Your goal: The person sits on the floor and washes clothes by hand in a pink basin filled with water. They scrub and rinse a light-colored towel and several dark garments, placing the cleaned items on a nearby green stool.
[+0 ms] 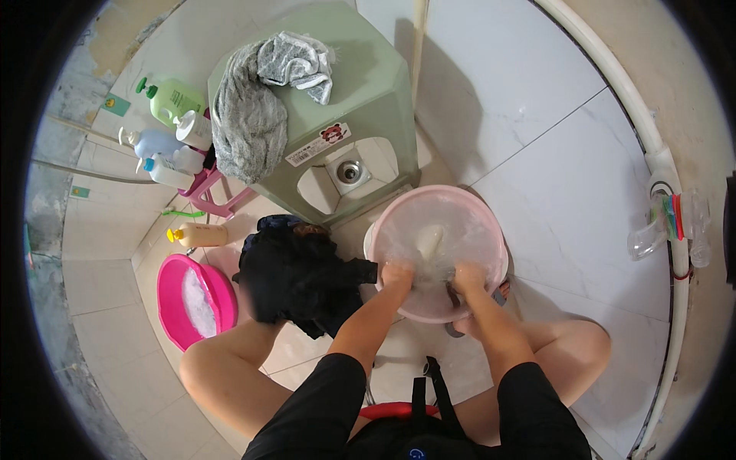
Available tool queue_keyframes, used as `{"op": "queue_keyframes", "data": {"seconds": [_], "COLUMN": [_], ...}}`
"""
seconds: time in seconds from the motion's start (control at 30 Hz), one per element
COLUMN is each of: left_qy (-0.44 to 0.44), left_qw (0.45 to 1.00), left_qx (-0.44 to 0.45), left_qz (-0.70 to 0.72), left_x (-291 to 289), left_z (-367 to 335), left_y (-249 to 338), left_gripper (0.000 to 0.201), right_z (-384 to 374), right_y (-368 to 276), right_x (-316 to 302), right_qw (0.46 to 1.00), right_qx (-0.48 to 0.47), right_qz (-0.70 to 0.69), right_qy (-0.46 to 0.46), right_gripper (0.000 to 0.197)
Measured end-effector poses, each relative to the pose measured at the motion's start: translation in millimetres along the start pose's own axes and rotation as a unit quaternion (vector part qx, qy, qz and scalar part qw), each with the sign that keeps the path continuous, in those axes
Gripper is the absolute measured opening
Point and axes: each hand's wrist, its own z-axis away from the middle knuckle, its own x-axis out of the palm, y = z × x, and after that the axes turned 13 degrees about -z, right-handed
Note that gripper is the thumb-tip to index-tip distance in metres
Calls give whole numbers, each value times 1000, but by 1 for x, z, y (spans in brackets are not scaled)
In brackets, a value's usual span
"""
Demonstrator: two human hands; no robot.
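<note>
A pale pink basin [500, 230] of cloudy water stands on the floor between my feet. Inside it, my left hand [397, 274] is at the near left and my right hand [468, 277] at the near right, both curled with fingertips lost in the splashing water. Beside the right hand shows a dark strip [453, 296], possibly cloth; what either hand grips is hidden. Farther back in the water lies a blurred whitish shape [430, 241]. A heap of black clothes [295, 276] rests on the floor left of the basin.
A green stool [360, 69] bearing grey cloth [249, 115] stands behind the basin. At left are a bright pink basin [170, 299] with suds, a yellow-topped bottle [201, 234] and several pump bottles [175, 100] on a pink stool [222, 201]. A pipe [661, 165] runs along the right wall.
</note>
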Motion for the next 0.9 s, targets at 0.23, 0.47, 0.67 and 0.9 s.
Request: {"op": "queue_keyframes", "data": {"seconds": [0.23,0.47,0.67,0.9], "left_qy": [65,-210,79,102], "left_qw": [789,398,789,885], "left_qx": [-194,-32,-15,-146], "left_qz": [579,893,609,430], "left_x": [7,-32,5,-87], "left_z": [-34,-3,-19,35], "left_y": [17,9,-8,1], "left_gripper": [42,43,34,53], "right_z": [-33,46,68,-16], "right_y": [-61,-119,-139,-55], "right_x": [55,46,14,-3], "right_qw": [821,729,794,816], "right_qx": [-40,-67,-93,-42], "right_qz": [-469,-555,-420,-353], "right_qy": [323,394,429,457], "right_gripper": [38,36,35,37]}}
